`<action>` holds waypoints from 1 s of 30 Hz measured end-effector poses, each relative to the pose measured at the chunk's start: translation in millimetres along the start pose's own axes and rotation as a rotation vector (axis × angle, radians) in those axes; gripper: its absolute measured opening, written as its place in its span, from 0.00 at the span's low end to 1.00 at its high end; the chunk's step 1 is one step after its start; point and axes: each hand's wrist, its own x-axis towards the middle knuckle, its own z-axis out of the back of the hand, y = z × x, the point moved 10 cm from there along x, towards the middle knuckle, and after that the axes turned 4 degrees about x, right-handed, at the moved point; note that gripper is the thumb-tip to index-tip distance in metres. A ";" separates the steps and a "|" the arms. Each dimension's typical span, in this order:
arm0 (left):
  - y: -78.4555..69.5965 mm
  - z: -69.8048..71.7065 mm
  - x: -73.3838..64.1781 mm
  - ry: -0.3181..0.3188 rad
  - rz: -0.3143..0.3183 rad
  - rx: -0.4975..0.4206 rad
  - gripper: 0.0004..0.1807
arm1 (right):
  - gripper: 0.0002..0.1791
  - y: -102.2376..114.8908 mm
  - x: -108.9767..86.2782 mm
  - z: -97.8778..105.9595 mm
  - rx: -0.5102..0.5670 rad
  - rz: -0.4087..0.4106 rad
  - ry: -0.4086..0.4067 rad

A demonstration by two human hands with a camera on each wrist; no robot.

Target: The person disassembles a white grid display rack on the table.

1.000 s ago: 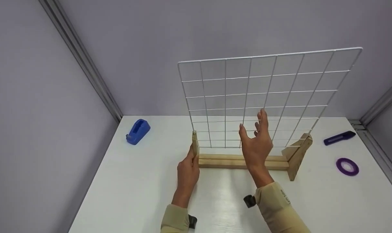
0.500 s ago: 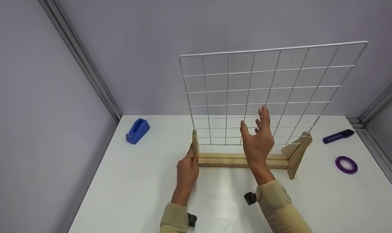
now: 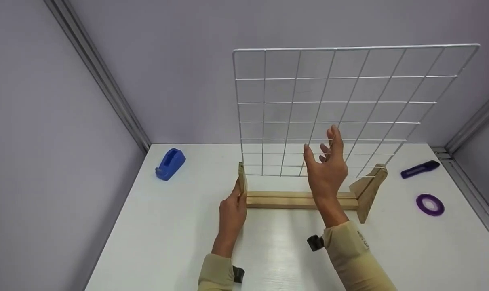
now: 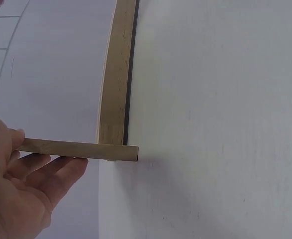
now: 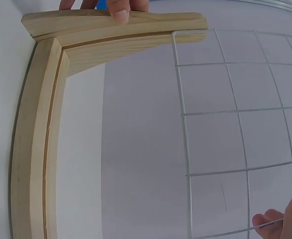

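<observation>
My left hand point(image 3: 232, 214) grips the left wooden side panel point(image 3: 242, 178) of a low wooden stand, thumb on one face and fingers on the other point(image 4: 21, 194). My right hand point(image 3: 327, 173) holds a white wire grid panel point(image 3: 292, 102) near its lower middle, fingers through the mesh; fingertips point(image 5: 267, 224) show at a wire in the right wrist view. The grid leans back above the stand's grooved crossbar point(image 3: 285, 200). Its lower left corner is at the upper end of the left panel's groove, and its lower right corner overlaps the top of the right side panel point(image 3: 369, 196).
A blue tape dispenser point(image 3: 170, 164) stands at the back left of the white table point(image 3: 167, 242). To the right lie a dark blue cutter-like tool point(image 3: 420, 169) and a purple ring point(image 3: 430, 204). Grey walls point(image 3: 188, 101) rise behind and beside the table.
The grid has moved up and slightly right with my right hand, and its top edge is more level. My left hand stays on the left side panel.
</observation>
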 end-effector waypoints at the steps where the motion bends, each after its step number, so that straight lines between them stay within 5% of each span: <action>1: 0.4 0.0 0.2 0.001 0.001 0.004 0.29 | 0.39 1.5 1.3 0.7 0.003 0.000 -0.001; 30: 2.6 -2.2 -1.4 -0.005 0.022 0.018 0.29 | 0.38 47.9 30.0 7.7 0.038 0.064 -0.030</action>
